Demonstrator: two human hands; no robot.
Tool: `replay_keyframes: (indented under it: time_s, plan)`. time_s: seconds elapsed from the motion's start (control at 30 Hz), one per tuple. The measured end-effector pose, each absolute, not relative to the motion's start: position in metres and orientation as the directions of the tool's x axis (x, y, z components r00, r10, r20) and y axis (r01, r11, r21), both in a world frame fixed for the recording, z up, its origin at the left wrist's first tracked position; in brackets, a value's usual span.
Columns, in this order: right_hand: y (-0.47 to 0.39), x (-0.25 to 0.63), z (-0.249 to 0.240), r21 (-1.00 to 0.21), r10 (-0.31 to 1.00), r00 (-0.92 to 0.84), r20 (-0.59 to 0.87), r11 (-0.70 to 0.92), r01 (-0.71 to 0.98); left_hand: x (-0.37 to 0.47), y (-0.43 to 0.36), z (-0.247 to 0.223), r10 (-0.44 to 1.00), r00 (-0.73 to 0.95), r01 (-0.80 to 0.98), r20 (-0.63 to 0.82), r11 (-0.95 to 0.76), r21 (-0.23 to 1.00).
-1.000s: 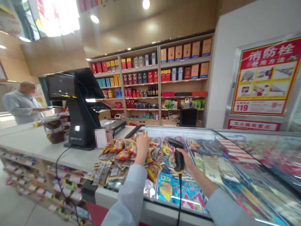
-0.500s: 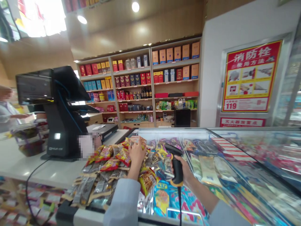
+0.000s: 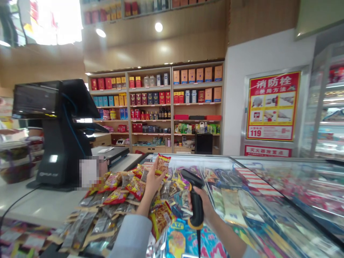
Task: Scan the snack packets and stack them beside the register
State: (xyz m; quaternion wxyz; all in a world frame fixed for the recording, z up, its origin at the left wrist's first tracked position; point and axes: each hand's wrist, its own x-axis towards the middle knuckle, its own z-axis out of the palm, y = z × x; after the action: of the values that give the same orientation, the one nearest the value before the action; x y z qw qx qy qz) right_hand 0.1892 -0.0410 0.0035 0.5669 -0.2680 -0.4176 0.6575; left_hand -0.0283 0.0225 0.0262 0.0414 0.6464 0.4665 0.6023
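My left hand (image 3: 153, 182) grips a small red and yellow snack packet (image 3: 163, 165) at its side, raised above the pile. Closed round the handle of a black barcode scanner (image 3: 197, 204) is my right hand (image 3: 206, 206); the scanner's head points up and left, toward the packet. Several matching packets (image 3: 136, 188) lie left of my left hand on a heap of grey and brown pouches (image 3: 104, 224). One larger-looking packet (image 3: 161, 216) with a white label rests below my left hand, on the glass top of the freezer.
The glass-topped freezer (image 3: 228, 166) holds colourful packages and extends right. On the counter (image 3: 57, 206) at left stand a black point-of-sale terminal (image 3: 63, 150) and stacked plastic tubs (image 3: 16, 161). A cable from the scanner hangs down. Shelves of boxes (image 3: 150, 98) line the back wall.
My left hand has raised the snack packet so it stands more upright. The scanner in my right hand has shifted slightly left and down in view. The camera view has tilted upward.
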Motion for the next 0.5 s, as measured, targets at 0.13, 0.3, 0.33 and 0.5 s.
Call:
replay_keyframes:
  time_s: [0.13,0.3,0.33,0.5]
  plan:
    - [-0.0449,0.1902,0.0078,-0.861,0.97,-0.205,0.132,0.01,-0.509,-0.0282,0.0229,0.0264,0.643,-0.163,0.561,0.748,-0.564,0.607]
    - [-0.0452,0.1921,0.0078,-0.869,0.966,-0.222,0.132,0.005,-0.494,-0.0269,0.0205,0.0292,0.679,-0.162,0.579,0.716,-0.522,0.626]
    - [-0.045,0.1925,0.0074,-0.871,0.966,-0.221,0.134,0.008,-0.492,-0.0267,0.02,0.0296,0.684,-0.166,0.581,0.711,-0.515,0.631]
    - [-0.0453,0.1933,0.0069,-0.876,0.96,-0.234,0.155,0.024,-0.481,-0.0272,0.0191,0.0292,0.664,-0.183,0.58,0.725,-0.522,0.625]
